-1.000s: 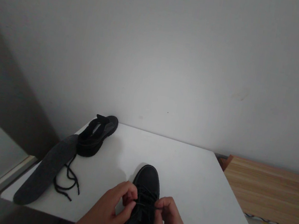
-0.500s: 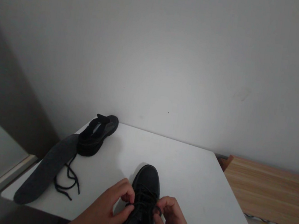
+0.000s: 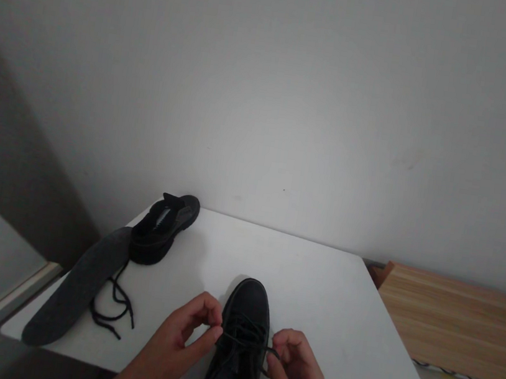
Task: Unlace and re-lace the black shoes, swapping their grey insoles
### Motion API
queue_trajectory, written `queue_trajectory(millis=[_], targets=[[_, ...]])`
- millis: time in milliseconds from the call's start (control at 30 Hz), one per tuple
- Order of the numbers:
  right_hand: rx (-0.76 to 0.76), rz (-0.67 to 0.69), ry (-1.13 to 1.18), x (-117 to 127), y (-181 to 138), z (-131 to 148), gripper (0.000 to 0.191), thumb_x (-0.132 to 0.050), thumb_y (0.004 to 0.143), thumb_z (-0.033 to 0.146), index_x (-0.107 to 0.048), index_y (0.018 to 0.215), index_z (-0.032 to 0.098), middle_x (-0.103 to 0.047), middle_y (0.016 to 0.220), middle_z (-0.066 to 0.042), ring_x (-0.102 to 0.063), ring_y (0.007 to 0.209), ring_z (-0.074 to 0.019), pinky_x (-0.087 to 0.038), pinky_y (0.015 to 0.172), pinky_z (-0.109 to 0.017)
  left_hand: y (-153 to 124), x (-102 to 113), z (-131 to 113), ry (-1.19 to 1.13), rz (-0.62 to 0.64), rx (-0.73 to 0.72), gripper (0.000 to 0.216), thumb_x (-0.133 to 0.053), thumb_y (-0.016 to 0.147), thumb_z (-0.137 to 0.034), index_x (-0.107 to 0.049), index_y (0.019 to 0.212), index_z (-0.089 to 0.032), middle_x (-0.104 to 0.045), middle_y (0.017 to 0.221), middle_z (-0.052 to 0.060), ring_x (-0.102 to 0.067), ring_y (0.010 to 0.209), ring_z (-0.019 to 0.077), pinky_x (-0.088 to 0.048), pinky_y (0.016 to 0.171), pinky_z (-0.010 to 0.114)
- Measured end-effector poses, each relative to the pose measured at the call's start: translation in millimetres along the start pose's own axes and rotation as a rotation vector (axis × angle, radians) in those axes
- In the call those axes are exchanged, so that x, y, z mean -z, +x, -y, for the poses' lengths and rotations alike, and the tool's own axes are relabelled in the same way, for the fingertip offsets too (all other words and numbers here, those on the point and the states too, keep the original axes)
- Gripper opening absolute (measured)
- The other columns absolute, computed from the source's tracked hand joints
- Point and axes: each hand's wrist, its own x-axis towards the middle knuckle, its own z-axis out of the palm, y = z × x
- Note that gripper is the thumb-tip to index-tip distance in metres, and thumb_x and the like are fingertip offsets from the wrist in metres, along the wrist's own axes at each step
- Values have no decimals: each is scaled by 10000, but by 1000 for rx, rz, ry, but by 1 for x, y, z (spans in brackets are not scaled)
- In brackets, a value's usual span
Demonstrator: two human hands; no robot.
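A black shoe [image 3: 247,305] lies on the white table in front of me, its toe pointing away. Dark shoelaces [image 3: 242,332] cross over its tongue. On the shoe's left side, my left hand [image 3: 187,337] pinches one lace end between thumb and forefinger. To the right, my right hand [image 3: 297,371] pinches the other lace end, which is drawn out sideways from the shoe. The near part of the shoe runs out of the bottom of the view.
A second black shoe [image 3: 150,247], unlaced with its tongue raised, stands at the table's far left. Beside it lie a grey insole [image 3: 78,290] and a loose black shoelace [image 3: 124,302]. The white table [image 3: 315,280] meets a wall; a wooden board [image 3: 450,324] is at right.
Both hands have moved outward from the shoe, the left one also slightly away from me. The lace between them is pulled straighter across the shoe.
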Motion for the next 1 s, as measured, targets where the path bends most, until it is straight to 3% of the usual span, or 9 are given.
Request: queue_trajectory(millis=[233,367,533,767,900,1000], targets=[[12,2,-49,3,1,4,336,-746,801,538,-649,837,219,-508,722,16,-460,684,-146,-398,629,-248,1,-1,-2,-199,38,71,350,-644,885,-526,-534,871,-194,-545,766,-16,-560,749,146,-448,730,271],[17,2,-67,2,0,7,347,-745,796,543,-641,816,213,-479,695,20,-441,657,-145,-392,605,-248,1,-3,-5,-241,40,90,423,-674,844,-593,-536,864,-193,-512,710,-38,-499,660,117,-423,643,238],[-6,5,-62,1,0,14,326,-737,806,538,-633,831,230,-549,730,4,-502,693,-158,-424,618,-240,1,-2,-5,-212,39,91,417,-653,860,-595,-546,851,-192,-424,672,-64,-368,591,95,-330,547,211],[-41,41,-98,3,-4,20,365,-719,799,583,-618,822,233,-560,708,3,-507,663,-161,-420,614,-252,0,1,-6,-89,42,64,372,-631,886,-554,-574,843,-189,-459,697,-48,-412,640,114,-343,597,228],[-23,125,-141,12,-4,17,466,-628,849,635,-616,679,201,-506,635,0,-441,596,-143,-379,566,-259,-1,6,-2,-79,128,104,402,-562,926,-575,-579,843,-183,-518,637,-38,-449,603,116,-350,584,231],[-33,224,-185,17,-2,15,552,-559,893,643,-592,586,185,-534,602,-24,-484,596,-154,-401,589,-277,1,10,5,-85,151,140,438,-470,960,-594,-574,857,-181,-570,606,-24,-462,558,119,-363,556,231]])
